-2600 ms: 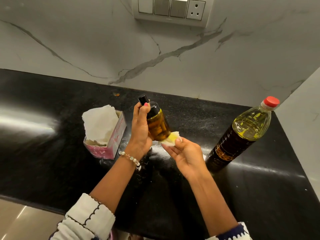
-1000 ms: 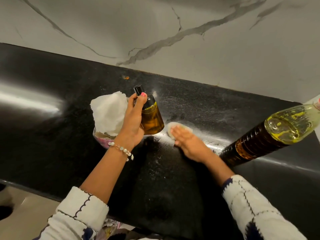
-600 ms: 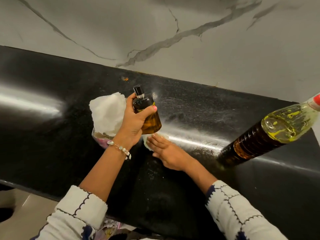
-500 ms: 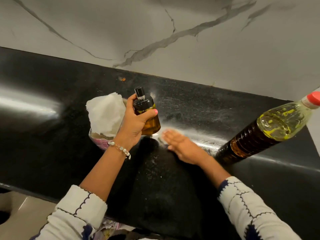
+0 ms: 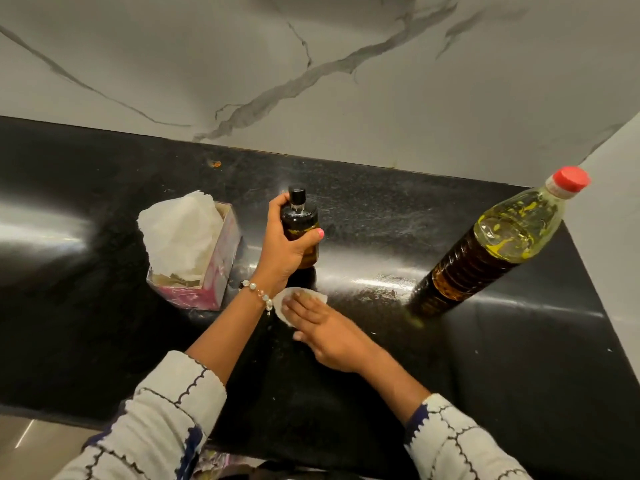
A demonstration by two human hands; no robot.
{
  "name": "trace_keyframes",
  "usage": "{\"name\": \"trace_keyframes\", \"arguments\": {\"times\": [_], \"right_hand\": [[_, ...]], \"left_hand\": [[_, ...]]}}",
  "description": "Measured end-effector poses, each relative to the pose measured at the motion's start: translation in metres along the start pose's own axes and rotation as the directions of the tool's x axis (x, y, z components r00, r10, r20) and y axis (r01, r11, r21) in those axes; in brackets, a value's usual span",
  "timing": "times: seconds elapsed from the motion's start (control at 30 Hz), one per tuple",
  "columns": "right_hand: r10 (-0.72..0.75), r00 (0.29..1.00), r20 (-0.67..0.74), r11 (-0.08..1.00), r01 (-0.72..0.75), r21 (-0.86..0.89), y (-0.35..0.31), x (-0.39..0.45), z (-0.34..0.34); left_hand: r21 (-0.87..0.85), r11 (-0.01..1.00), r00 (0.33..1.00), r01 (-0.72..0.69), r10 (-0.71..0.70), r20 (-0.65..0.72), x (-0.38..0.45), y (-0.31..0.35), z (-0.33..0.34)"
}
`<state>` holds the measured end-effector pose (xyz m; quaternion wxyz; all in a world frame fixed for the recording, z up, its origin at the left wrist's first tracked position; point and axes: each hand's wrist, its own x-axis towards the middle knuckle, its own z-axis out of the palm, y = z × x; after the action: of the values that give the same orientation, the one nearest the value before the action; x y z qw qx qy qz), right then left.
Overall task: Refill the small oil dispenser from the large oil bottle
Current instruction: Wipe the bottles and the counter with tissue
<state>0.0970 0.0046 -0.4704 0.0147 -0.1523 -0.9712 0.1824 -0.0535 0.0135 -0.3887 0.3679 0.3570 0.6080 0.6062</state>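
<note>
My left hand (image 5: pixel 285 247) grips the small oil dispenser (image 5: pixel 300 223), a dark amber bottle with a black cap, held upright just above the black counter (image 5: pixel 104 323). My right hand (image 5: pixel 325 329) lies flat with straight fingers and presses a white tissue (image 5: pixel 287 299) onto the counter, in front of the dispenser. The large oil bottle (image 5: pixel 491 244), with yellow oil and a red cap, stands capped at the right, apart from both hands.
A pink tissue box (image 5: pixel 207 275) with white tissue sticking out stands left of the dispenser. A marble wall (image 5: pixel 346 81) runs behind the counter, and a side wall closes off the right. The counter's front edge is near my sleeves.
My right hand has slid the tissue across the counter, back toward me and under my left wrist. My left hand has brought the dispenser from tilted to upright and lower.
</note>
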Motion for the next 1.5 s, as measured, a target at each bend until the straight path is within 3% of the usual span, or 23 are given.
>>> {"name": "trace_keyframes", "arguments": {"times": [0.07, 0.2, 0.27, 0.33, 0.4, 0.43, 0.47, 0.57, 0.63, 0.67, 0.73, 0.83, 0.93, 1.0, 1.1, 1.17, 1.23, 1.3, 1.33, 1.37, 1.4, 1.47, 1.5], "right_hand": [[0.003, 1.000, 0.014, 1.000, -0.003, 0.013, 0.033, -0.015, -0.007], [0.334, 0.933, -0.136, 0.940, -0.319, 0.119, 0.096, -0.050, -0.027], [0.533, 0.815, -0.229, 0.846, -0.509, 0.158, 0.108, -0.054, -0.033], [0.708, 0.647, -0.283, 0.700, -0.696, 0.161, 0.094, -0.043, -0.029], [0.768, 0.544, -0.339, 0.619, -0.766, 0.174, 0.059, -0.028, -0.012], [0.745, 0.561, -0.362, 0.645, -0.744, 0.174, 0.040, -0.021, -0.003], [0.689, 0.630, -0.358, 0.710, -0.687, 0.156, 0.022, -0.015, 0.006], [0.351, 0.914, -0.205, 0.936, -0.351, 0.037, -0.005, -0.019, 0.014], [0.150, 0.983, -0.101, 0.988, -0.147, 0.043, 0.013, -0.036, 0.000], [0.122, 0.989, -0.084, 0.990, -0.116, 0.079, 0.026, -0.046, -0.006], [0.262, 0.957, -0.128, 0.960, -0.245, 0.135, 0.055, -0.063, -0.016], [0.562, 0.780, -0.275, 0.827, -0.532, 0.181, 0.083, -0.074, -0.033], [0.668, 0.658, -0.347, 0.732, -0.665, 0.146, 0.066, -0.065, -0.029], [0.662, 0.666, -0.343, 0.738, -0.658, 0.149, 0.043, -0.056, -0.019], [0.454, 0.830, -0.325, 0.878, -0.478, 0.006, 0.010, -0.048, -0.012], [0.394, 0.869, -0.300, 0.918, -0.390, 0.077, 0.000, -0.044, -0.025], [0.582, 0.780, -0.229, 0.779, -0.454, 0.433, 0.002, -0.040, -0.040], [0.777, 0.626, -0.058, 0.393, -0.412, 0.822, 0.013, -0.040, -0.054], [0.826, 0.563, 0.007, 0.218, -0.331, 0.918, 0.021, -0.041, -0.059], [0.864, 0.502, 0.043, 0.125, -0.295, 0.947, 0.029, -0.043, -0.063], [0.901, 0.433, 0.015, 0.153, -0.349, 0.925, 0.036, -0.047, -0.066], [0.915, 0.311, -0.258, 0.400, -0.598, 0.695, 0.045, -0.054, -0.069], [0.844, 0.332, -0.422, 0.528, -0.655, 0.540, 0.049, -0.058, -0.069]], "left_hand": [[0.029, 0.999, 0.999, -0.023, 0.023, 0.027, 0.000, -0.006, 0.009], [0.089, 0.995, 0.997, -0.052, 0.046, 0.063, 0.002, -0.020, 0.020], [0.105, 0.993, 0.996, -0.058, 0.050, 0.079, 0.000, -0.025, 0.023], [0.125, 0.989, 0.995, -0.073, 0.063, 0.078, -0.001, -0.028, 0.025], [0.147, 0.985, 0.994, -0.095, 0.086, 0.069, -0.001, -0.031, 0.025], [0.156, 0.982, 0.993, -0.103, 0.094, 0.064, -0.002, -0.032, 0.025], [0.163, 0.980, 0.993, -0.111, 0.102, 0.061, -0.002, -0.033, 0.025], [0.185, 0.974, 0.991, -0.127, 0.115, 0.075, -0.004, -0.034, 0.029], [0.209, 0.967, 0.988, -0.142, 0.127, 0.082, -0.004, -0.035, 0.031], [0.222, 0.964, 0.988, -0.147, 0.133, 0.080, -0.004, -0.036, 0.032], [0.250, 0.956, 0.988, -0.151, 0.137, 0.071, -0.004, -0.036, 0.034], [0.271, 0.952, 0.990, -0.139, 0.132, 0.045, -0.006, -0.035, 0.036], [0.246, 0.964, 0.995, -0.097, 0.098, 0.009, -0.008, -0.036, 0.035], [0.238, 0.968, 0.997, -0.074, 0.077, -0.004, -0.010, -0.035, 0.034], [0.260, 0.963, 0.997, -0.068, 0.076, -0.022, -0.013, -0.035, 0.033], [0.287, 0.956, 0.997, -0.065, 0.075, -0.025, -0.014, -0.037, 0.031], [0.315, 0.947, 0.996, -0.068, 0.080, -0.027, -0.016, -0.037, 0.029], [0.352, 0.933, 0.995, -0.081, 0.095, -0.024, -0.016, -0.034, 0.027], [0.369, 0.925, 0.994, -0.089, 0.105, -0.023, -0.016, -0.033, 0.025], [0.382, 0.919, 0.993, -0.096, 0.115, -0.026, -0.016, -0.031, 0.024], [0.390, 0.915, 0.991, -0.103, 0.128, -0.041, -0.017, -0.030, 0.022], [0.403, 0.910, 0.985, -0.097, 0.146, -0.093, -0.020, -0.027, 0.018], [0.408, 0.910, 0.982, -0.079, 0.142, -0.126, -0.022, -0.027, 0.015]]}}
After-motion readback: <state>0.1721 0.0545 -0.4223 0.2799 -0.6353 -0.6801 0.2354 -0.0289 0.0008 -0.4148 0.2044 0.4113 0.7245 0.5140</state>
